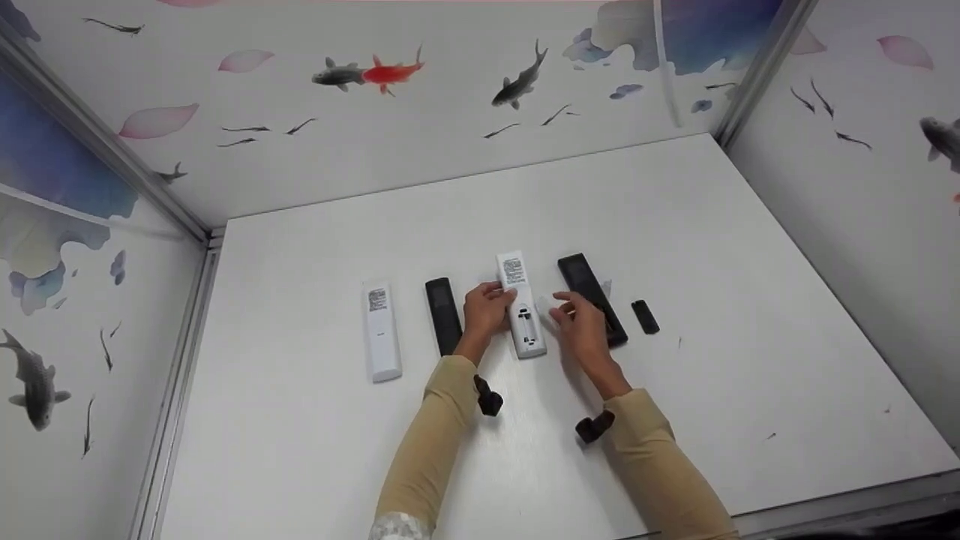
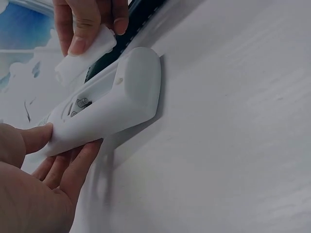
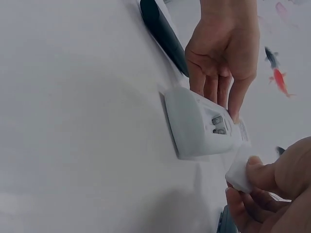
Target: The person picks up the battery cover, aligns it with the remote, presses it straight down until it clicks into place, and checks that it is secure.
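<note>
A white remote control (image 1: 523, 304) lies back side up on the table, its battery compartment (image 1: 529, 327) uncovered and metal springs showing inside. My left hand (image 1: 488, 309) grips this remote from its left side, thumb on top and fingers beneath the edge, as the left wrist view shows. Just right of the remote, my right hand (image 1: 583, 324) pinches a white battery cover (image 2: 87, 56) between thumb and fingers. In the right wrist view the cover (image 3: 239, 172) is held beside the compartment, apart from it. No batteries can be seen in the compartment.
Another white remote (image 1: 382, 334) lies at the left, with a black remote (image 1: 444, 315) beside my left hand. A black remote (image 1: 581, 277) is partly behind my right hand, and a small black cover (image 1: 645, 316) lies further right. Printed walls enclose the white table (image 1: 300, 450).
</note>
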Available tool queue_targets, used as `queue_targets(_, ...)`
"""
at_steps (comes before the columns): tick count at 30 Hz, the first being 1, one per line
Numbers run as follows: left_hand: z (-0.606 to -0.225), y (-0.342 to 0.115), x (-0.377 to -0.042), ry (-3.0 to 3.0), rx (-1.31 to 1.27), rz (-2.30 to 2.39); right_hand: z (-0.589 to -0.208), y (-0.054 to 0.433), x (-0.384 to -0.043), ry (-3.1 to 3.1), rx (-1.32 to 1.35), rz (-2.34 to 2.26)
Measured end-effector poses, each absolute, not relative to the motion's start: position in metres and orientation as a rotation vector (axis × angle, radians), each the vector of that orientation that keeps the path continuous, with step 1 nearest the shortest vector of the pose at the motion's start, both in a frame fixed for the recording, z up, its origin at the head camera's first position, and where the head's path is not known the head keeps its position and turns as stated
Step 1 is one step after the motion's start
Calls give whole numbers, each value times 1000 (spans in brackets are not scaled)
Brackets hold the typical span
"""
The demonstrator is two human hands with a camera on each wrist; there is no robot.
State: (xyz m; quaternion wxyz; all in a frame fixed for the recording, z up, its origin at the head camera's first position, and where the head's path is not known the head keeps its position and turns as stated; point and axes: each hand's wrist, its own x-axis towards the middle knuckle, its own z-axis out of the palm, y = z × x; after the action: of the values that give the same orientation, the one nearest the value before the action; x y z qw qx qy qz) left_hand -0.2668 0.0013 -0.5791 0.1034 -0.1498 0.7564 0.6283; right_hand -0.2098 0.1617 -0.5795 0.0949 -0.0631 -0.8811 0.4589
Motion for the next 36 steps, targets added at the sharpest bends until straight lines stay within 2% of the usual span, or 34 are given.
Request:
queue_targets(9, -580, 1, -267, 2237, -454, 1868, -575, 162, -213, -2683, -392, 1550)
queue_targets(23, -577, 2, -266, 2258, -422, 1839, -575, 157, -219, -2596, -347, 1683)
queue_targets(36, -580, 0, -267, 2247, -422, 1848, -581, 150, -215, -2652, -143, 1654)
